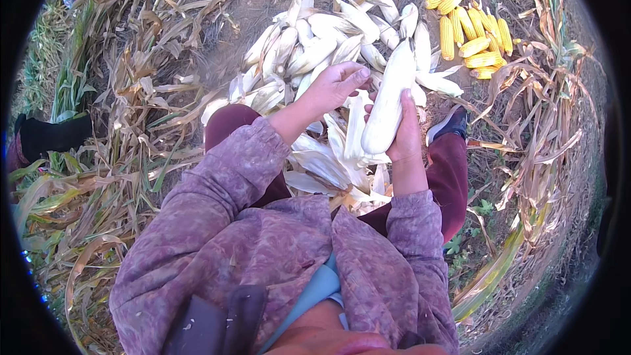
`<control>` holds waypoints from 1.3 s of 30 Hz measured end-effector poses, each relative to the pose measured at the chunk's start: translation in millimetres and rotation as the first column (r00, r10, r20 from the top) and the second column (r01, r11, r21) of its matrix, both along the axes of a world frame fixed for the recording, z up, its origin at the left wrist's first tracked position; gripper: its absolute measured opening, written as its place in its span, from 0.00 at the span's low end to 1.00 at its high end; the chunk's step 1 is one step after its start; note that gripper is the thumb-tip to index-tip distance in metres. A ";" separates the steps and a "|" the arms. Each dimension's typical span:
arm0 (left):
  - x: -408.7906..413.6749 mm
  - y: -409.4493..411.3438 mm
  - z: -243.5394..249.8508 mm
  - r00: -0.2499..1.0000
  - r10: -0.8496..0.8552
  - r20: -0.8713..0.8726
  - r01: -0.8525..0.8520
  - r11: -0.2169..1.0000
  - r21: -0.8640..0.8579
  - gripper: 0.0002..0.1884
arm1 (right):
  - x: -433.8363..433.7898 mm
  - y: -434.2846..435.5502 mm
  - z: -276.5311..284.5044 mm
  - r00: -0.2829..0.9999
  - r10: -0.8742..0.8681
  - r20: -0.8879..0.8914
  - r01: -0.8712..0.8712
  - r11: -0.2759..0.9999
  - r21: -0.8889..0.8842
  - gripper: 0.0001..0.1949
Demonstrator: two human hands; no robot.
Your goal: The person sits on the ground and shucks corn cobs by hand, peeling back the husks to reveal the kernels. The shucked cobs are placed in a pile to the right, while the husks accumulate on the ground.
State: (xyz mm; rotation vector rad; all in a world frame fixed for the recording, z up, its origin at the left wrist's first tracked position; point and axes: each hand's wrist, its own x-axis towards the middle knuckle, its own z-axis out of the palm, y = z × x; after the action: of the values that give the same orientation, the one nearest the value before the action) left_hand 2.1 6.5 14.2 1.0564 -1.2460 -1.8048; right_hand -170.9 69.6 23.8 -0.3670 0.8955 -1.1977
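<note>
An ear of corn in its pale husk (390,98) rests in my right hand (408,130), tilted with its narrow end pointing away from me. My thumb lies along its right side, and fingertips show at its left edge. Just left of that ear is my left hand (337,84), its fingers curled and thumb bent over toward them. I cannot tell whether anything small is inside that curl. Beyond both hands spreads a heap of corn ears in dry husks (313,54). Loose stripped husks (323,162) lie between my legs, below the hands.
Husked yellow corn ears (475,24) are piled on the soil at upper right. Dry corn stalks and leaves (143,88) cover the ground at left, with more stalks (537,103) at right. A dark boot (56,133) of another person appears at far left.
</note>
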 end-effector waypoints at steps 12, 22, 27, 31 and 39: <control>9.8 -10.9 12.7 0.978 0.199 -0.067 -0.188 0.971 0.145 0.17 | 20.3 5.9 -19.0 0.697 0.007 -0.717 -0.220 0.954 -0.205 0.29; 15.7 -18.8 9.1 0.958 0.270 -0.097 -0.248 0.949 0.195 0.09 | 16.6 7.2 0.0 0.370 -0.053 -0.927 -0.312 0.933 -0.178 0.31; 17.2 -20.1 6.2 0.949 0.282 -0.142 -0.243 0.940 0.240 0.07 | 16.9 7.7 1.7 0.369 -0.054 -0.928 -0.304 0.936 -0.176 0.31; 18.1 -20.3 7.1 0.943 0.297 -0.148 -0.258 0.936 0.238 0.05 | 19.5 7.7 4.8 0.360 -0.063 -0.931 -0.294 0.939 -0.177 0.31; 16.1 -20.4 0.4 0.916 0.376 -0.138 -0.330 0.904 0.272 0.04 | 23.1 8.0 -3.5 0.375 -0.092 -0.922 -0.234 0.954 -0.190 0.32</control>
State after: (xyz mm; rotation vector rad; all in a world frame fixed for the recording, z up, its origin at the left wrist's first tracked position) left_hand 18.3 -13.9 14.6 1.1324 -0.6767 -1.7476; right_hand -147.7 77.7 20.3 -1.4427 1.6610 -0.9728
